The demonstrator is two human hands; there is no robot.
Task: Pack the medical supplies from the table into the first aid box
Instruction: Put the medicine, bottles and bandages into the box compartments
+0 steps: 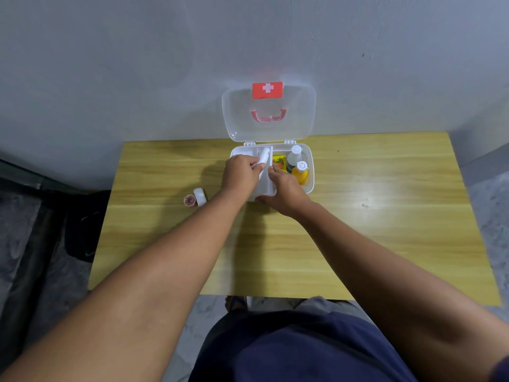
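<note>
Both hands hold perhaps a white tube inside box.

Bench: wood-grain laminate, yellowish, smooth, semi-gloss w/ glare patch at right. First aid box: translucent white plastic, glossy; lid clear-ish plastic w/ pink plastic handle. Bottles in box: smooth plastic, white caps. Tape roll centre left: white, matt. Wall up top: matt paint. Floor at right: mottled, stone-like.
</note>
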